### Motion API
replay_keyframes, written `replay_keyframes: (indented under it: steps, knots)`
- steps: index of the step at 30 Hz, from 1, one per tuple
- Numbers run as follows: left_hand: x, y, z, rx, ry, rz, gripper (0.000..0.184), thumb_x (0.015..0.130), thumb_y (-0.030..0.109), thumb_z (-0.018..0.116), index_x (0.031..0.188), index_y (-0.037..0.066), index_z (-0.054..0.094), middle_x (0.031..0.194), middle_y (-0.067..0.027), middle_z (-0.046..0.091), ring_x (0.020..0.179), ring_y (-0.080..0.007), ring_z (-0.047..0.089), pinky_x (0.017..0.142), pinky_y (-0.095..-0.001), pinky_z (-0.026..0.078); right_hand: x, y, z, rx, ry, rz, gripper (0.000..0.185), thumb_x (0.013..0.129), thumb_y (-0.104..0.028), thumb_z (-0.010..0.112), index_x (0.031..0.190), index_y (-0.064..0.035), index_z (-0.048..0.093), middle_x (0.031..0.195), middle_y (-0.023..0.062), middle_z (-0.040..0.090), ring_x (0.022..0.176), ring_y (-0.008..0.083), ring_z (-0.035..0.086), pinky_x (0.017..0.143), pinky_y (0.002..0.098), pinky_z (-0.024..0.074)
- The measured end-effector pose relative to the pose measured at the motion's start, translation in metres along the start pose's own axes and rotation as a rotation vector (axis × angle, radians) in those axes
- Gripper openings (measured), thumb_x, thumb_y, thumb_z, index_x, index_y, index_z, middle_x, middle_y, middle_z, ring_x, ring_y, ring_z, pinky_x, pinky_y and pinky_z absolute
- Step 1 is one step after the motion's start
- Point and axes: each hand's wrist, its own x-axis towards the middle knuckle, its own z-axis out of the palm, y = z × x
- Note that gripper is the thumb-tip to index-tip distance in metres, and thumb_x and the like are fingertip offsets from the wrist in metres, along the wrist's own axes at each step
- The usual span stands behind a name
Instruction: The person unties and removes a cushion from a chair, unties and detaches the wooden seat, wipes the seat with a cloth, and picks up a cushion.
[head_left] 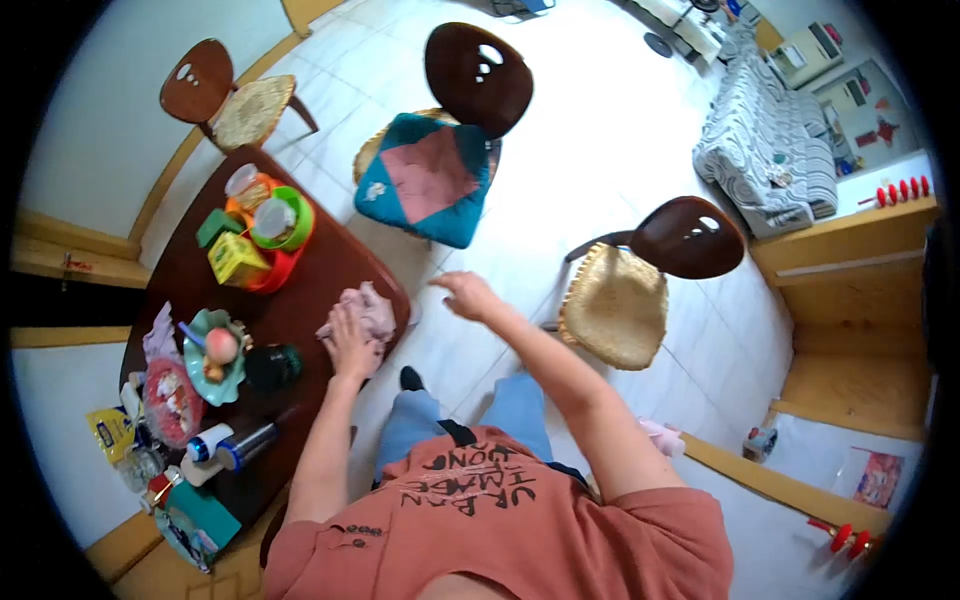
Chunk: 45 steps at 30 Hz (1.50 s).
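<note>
My left hand (352, 346) presses down on a bunched pinkish-grey cloth (372, 309) at the right edge of the dark red table (340, 250). Folds of the cloth stick out above and beside its fingers. My right hand (468, 296) is in the air past the table's edge, over the tiled floor. Its fingers point left, loosely bent and apart, with nothing visible in them. Left of the cloth stands a dark jar (273, 368), and beyond it a scalloped green dish (213, 385) holds a peach (221, 346).
Farther up the table are a yellow box (238, 261) and a green bowl (299, 233). Bottles (247, 446) and a pink basket (172, 425) crowd the near left. A cushioned chair (480, 185) and a woven-seat chair (615, 310) stand nearby on the floor.
</note>
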Motion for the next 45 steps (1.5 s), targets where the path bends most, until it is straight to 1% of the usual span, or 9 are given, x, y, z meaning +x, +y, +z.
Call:
replay_keyframes:
  steps: [7,12,17,18,22,26,30,43,45]
  knots:
    - [0.013,0.016,0.015,0.083,0.020,-0.241,0.093,0.071,0.009,0.062,0.146,0.011,0.008,0.151,-0.0176,0.009,0.141,-0.0327,0.004,0.110,-0.0542,0.007,-0.117,0.282,-0.208,-0.656,-0.026,0.448,0.066,0.068,-0.007,0.066,0.130,-0.0147,0.046,0.134,0.0162,0.043,0.125,0.0326,0.039,0.103,0.0415,0.0322]
    - [0.031,0.083,0.012,0.152,-0.004,-0.573,0.102,0.064,0.020,0.063,0.146,0.009,0.002,0.150,-0.0215,0.006,0.140,-0.0352,0.000,0.111,-0.0517,0.003,-0.175,0.309,-0.378,-1.156,-0.015,0.809,0.089,0.065,-0.023,0.074,0.141,-0.0138,0.028,0.145,0.0126,0.031,0.135,0.0303,0.027,0.106,0.0560,0.0225]
    - [0.048,0.079,0.031,0.133,0.059,-0.630,0.099,0.066,0.014,0.059,0.145,0.007,0.000,0.151,-0.0215,0.002,0.140,-0.0343,-0.004,0.112,-0.0477,-0.002,-0.212,0.406,-0.439,-0.636,-0.141,1.006,0.057,0.061,-0.022,0.077,0.114,-0.0146,0.060,0.096,0.0134,0.066,0.094,0.0291,0.063,0.082,0.0376,0.0486]
    - [0.049,0.079,0.032,0.122,0.053,-0.654,0.099,0.066,0.013,0.059,0.145,0.007,-0.001,0.151,-0.0214,0.001,0.140,-0.0338,-0.004,0.112,-0.0465,-0.002,-0.210,0.423,-0.443,-0.569,-0.183,1.030,0.042,0.058,-0.024,0.079,0.097,-0.0122,0.069,0.093,0.0123,0.067,0.092,0.0281,0.063,0.079,0.0384,0.0494]
    - [0.055,0.084,0.033,0.105,0.026,-0.734,0.102,0.066,0.009,0.059,0.146,0.011,-0.004,0.152,-0.0184,-0.002,0.141,-0.0315,-0.006,0.111,-0.0514,0.000,-0.204,0.453,-0.442,-0.583,-0.326,1.029,0.036,0.058,-0.025,0.079,0.089,-0.0101,0.071,0.091,0.0158,0.067,0.090,0.0299,0.064,0.078,0.0398,0.0501]
    - [0.059,0.090,0.031,0.112,0.031,-0.770,0.096,0.070,0.010,0.058,0.146,0.010,-0.001,0.151,-0.0195,0.001,0.141,-0.0328,-0.004,0.109,-0.0556,0.003,-0.227,0.452,-0.431,-0.678,-0.164,0.843,0.027,0.059,-0.026,0.076,0.079,-0.0087,0.072,0.073,0.0149,0.067,0.070,0.0284,0.066,0.066,0.0384,0.0507]
    - [0.059,0.077,0.039,0.114,0.041,-0.776,0.099,0.068,0.010,0.059,0.146,0.011,-0.002,0.151,-0.0192,0.002,0.141,-0.0333,-0.005,0.109,-0.0565,0.004,-0.243,0.390,-0.421,-0.633,-0.201,0.878,0.038,0.060,-0.028,0.078,0.086,-0.0038,0.068,0.087,0.0194,0.066,0.086,0.0348,0.063,0.077,0.0420,0.0499]
    - [0.043,0.079,0.037,0.125,0.194,-0.633,0.100,0.067,0.013,0.062,0.146,0.011,0.001,0.151,-0.0213,0.001,0.140,-0.0348,-0.001,0.108,-0.0577,0.003,-0.360,0.176,-0.332,-0.382,-0.201,0.611,0.019,0.069,-0.014,0.063,0.086,-0.0075,0.069,0.074,0.0186,0.063,0.069,0.0350,0.061,0.063,0.0403,0.0490]
    - [0.012,0.168,-0.030,0.019,0.194,-0.478,0.097,0.066,0.009,0.063,0.145,0.009,0.007,0.150,-0.0220,0.006,0.140,-0.0347,0.005,0.107,-0.0581,0.004,-0.372,0.154,-0.317,-0.392,-0.131,0.661,0.019,0.070,-0.017,0.062,0.085,-0.0103,0.070,0.075,0.0174,0.064,0.072,0.0353,0.062,0.067,0.0426,0.0507]
